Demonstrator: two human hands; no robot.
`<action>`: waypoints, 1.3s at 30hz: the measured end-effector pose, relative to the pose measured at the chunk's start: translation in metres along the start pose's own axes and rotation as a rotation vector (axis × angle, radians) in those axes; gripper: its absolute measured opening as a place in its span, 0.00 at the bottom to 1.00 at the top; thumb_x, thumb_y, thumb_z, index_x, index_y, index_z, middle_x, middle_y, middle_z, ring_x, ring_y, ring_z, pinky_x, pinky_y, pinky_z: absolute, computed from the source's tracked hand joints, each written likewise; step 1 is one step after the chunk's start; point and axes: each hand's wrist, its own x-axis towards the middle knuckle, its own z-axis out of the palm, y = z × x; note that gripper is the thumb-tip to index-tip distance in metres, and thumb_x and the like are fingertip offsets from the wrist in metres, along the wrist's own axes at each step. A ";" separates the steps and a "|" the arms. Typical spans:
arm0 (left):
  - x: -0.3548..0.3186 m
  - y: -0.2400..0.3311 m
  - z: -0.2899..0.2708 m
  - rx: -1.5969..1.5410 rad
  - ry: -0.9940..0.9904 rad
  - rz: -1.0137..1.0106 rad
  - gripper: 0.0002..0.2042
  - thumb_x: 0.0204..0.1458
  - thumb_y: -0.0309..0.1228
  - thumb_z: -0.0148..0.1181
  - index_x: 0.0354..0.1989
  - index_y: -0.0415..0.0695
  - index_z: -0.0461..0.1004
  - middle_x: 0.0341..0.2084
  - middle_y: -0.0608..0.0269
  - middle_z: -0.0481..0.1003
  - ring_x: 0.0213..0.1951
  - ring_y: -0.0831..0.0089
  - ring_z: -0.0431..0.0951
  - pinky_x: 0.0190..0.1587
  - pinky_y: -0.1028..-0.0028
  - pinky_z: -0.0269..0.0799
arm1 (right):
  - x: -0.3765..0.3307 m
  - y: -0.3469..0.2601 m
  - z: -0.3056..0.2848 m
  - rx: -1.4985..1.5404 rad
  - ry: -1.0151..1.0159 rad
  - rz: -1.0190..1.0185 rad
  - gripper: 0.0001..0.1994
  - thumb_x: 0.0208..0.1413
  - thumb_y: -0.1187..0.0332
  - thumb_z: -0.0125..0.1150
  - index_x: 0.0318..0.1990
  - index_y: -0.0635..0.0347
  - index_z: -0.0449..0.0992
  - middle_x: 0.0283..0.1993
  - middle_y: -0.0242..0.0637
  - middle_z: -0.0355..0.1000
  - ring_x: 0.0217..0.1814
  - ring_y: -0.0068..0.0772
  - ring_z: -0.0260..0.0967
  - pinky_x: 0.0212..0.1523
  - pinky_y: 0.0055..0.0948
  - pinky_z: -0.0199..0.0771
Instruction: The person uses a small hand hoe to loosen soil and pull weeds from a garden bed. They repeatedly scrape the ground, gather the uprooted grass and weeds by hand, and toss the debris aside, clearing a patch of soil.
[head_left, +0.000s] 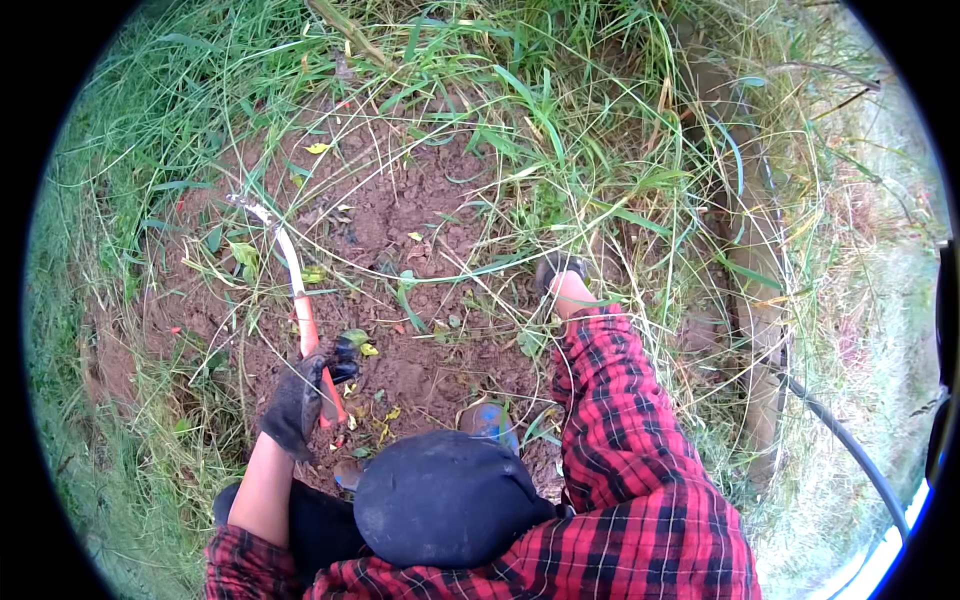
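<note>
While I crouch over bare red-brown soil (420,230), my left hand (300,400), in a dark glove, is clamped round the orange handle of a sickle (300,310). Blade is thin, pale, dirt-stained, curving away upper left, tip approx. at the grass (150,130) edge. Right hand (558,270), gloved, reaches into grass stems; closed or apart, can't tell. No pkgs or labels visible.
</note>
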 end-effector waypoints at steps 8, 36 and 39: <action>0.007 -0.004 -0.009 0.015 0.009 0.014 0.19 0.57 0.38 0.48 0.50 0.34 0.65 0.42 0.52 0.73 0.43 0.65 0.75 0.50 0.68 0.69 | -0.017 -0.012 0.023 0.159 0.040 -0.089 0.20 0.52 0.58 0.50 0.51 0.55 0.65 0.42 0.42 0.72 0.40 0.44 0.71 0.42 0.40 0.72; -0.014 0.067 -0.053 -0.142 0.262 0.465 0.17 0.58 0.36 0.46 0.49 0.36 0.66 0.40 0.54 0.74 0.40 0.64 0.76 0.48 0.67 0.71 | -0.101 -0.272 -0.196 1.888 0.111 -0.784 0.13 0.53 0.62 0.54 0.39 0.62 0.70 0.37 0.50 0.71 0.21 0.45 0.67 0.31 0.41 0.73; -0.014 0.074 -0.051 -0.105 0.248 0.449 0.17 0.58 0.36 0.45 0.48 0.35 0.66 0.40 0.54 0.74 0.39 0.65 0.76 0.48 0.68 0.71 | -0.038 -0.196 -0.116 0.912 0.552 -0.502 0.30 0.41 0.54 0.63 0.50 0.64 0.67 0.48 0.50 0.69 0.48 0.47 0.69 0.51 0.39 0.67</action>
